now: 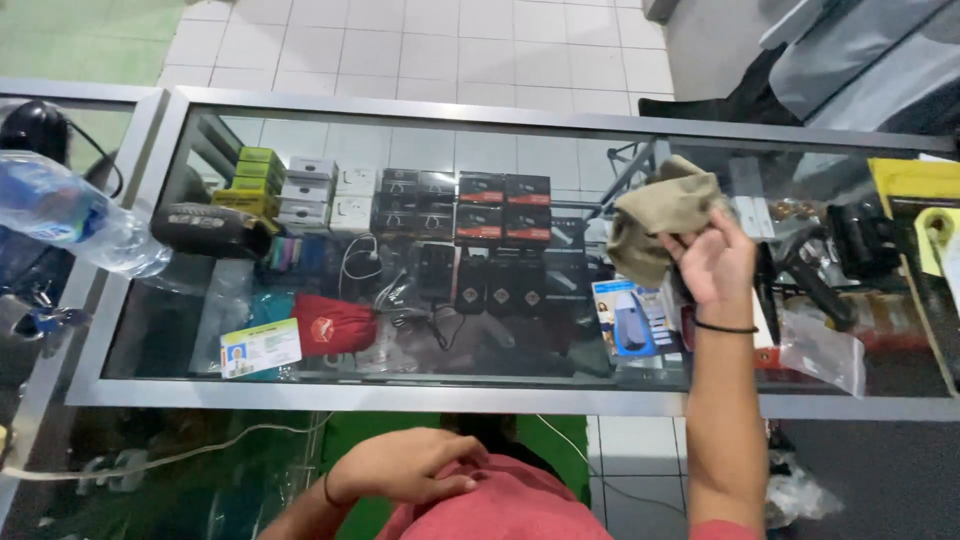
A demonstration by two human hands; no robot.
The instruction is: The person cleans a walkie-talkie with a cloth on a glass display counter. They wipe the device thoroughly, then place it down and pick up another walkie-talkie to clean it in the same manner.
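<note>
My right hand (715,262) is raised over the glass counter top (420,150) and grips a crumpled olive-tan cloth (660,215), which rests against the glass at the right. A thin black band circles that wrist. My left hand (405,465) lies flat on my red-clothed thigh below the counter's front edge, fingers closed together, holding nothing.
A clear plastic water bottle (70,215) lies at the left. On the glass are a dark pouch (210,230), a card (260,347), a clear plastic bag (822,352) and black items (860,240) at the right. Several small boxes (480,205) fill the case below.
</note>
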